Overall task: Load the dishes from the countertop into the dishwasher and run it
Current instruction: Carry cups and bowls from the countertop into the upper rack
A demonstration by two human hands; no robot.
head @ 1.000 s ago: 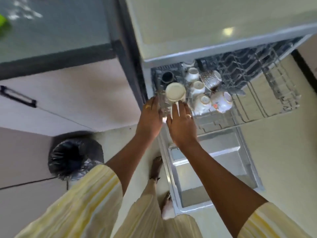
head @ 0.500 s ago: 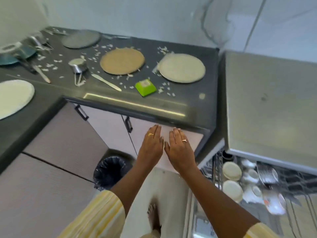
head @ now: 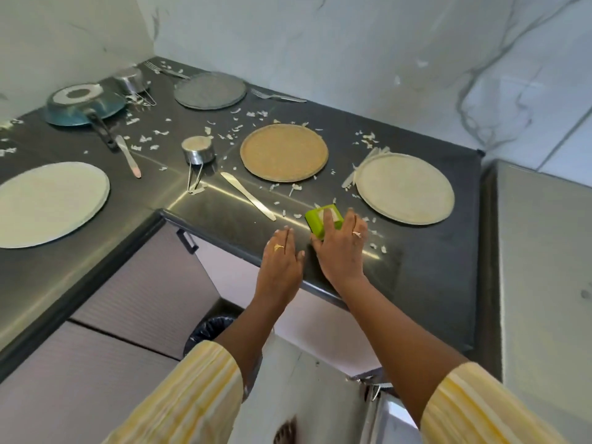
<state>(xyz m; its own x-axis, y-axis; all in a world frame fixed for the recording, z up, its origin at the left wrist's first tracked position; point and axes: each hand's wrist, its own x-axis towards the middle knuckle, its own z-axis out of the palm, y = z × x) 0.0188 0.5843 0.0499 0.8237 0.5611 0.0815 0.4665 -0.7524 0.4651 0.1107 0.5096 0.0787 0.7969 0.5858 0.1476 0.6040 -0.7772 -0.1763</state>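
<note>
1. At the bottom of the frame two striped sleeves [head: 179, 395] reach upward. Between them a bin [head: 211, 331] stands on the floor. The dishwasher [head: 544, 267] fills the right edge, and its inside is not visible.
2. At the centre, the left hand [head: 282, 264] is flat, with fingers straight and together, over the front edge of the counter [head: 416, 267]. It holds nothing; whether it touches the counter I cannot tell.
3. Just to its right, the right hand [head: 341, 251] lies on a green box [head: 320, 219]. The fingers are spread and only a little bent on the top, and the thumb is at the near corner. No closed grip shows yet.
4. The dishes are all on the counter:
   - A knife [head: 248, 195] is left of the box and a beige plate [head: 405, 189] right of it.
   - Above them are a brown plate [head: 284, 152] and a cup [head: 198, 149].
   - A white plate [head: 48, 203] is at the left edge.
   - Farthest, at the upper left, are a pan [head: 85, 105], a grey plate [head: 209, 90] and forks [head: 277, 97].
   - Pale scraps lie among them.
5. The step in hand seems to be fetching the next thing — the box first, though I cannot tell what it holds. The next move calls for the thumb and fingers to close on the sides of the box. The plates lie flat, so each may need sliding to the edge to get fingers under its rim.
</note>
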